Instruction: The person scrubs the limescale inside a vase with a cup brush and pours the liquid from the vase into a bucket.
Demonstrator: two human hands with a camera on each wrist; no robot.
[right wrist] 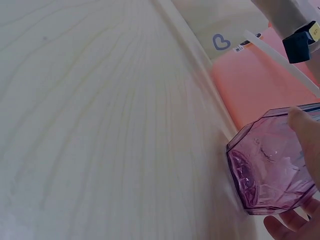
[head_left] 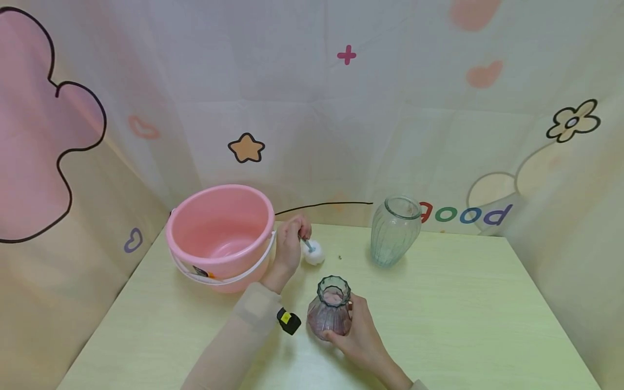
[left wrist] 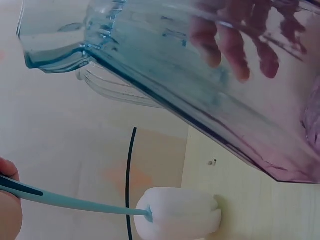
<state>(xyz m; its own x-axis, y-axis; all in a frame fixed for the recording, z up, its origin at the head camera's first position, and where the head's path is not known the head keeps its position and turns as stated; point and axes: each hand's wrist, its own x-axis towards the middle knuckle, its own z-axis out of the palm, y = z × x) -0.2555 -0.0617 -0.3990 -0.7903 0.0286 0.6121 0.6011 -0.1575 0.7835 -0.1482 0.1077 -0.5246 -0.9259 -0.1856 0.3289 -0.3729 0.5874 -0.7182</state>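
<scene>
In the head view my left hand (head_left: 288, 250) grips the thin teal handle of a sponge bottle brush (head_left: 313, 253). Its white head (left wrist: 175, 212) points downward beside the pink bucket, low over the table or touching it; I cannot tell which. My right hand (head_left: 359, 337) holds a small ribbed glass vase (head_left: 329, 318), thumb on the near side and fingers around the far side. The vase is teal at its wavy rim and purple toward its base (right wrist: 247, 182). Through the glass, the left wrist view shows the right hand's fingers (left wrist: 235, 55).
The pink bucket (head_left: 221, 192) with a white handle stands at the left. A taller clear glass vase (head_left: 394, 233) is at the back right. A tiny speck (head_left: 339, 257) lies on the pale wooden table (head_left: 463, 303). A patterned curtain (head_left: 302, 135) hangs behind.
</scene>
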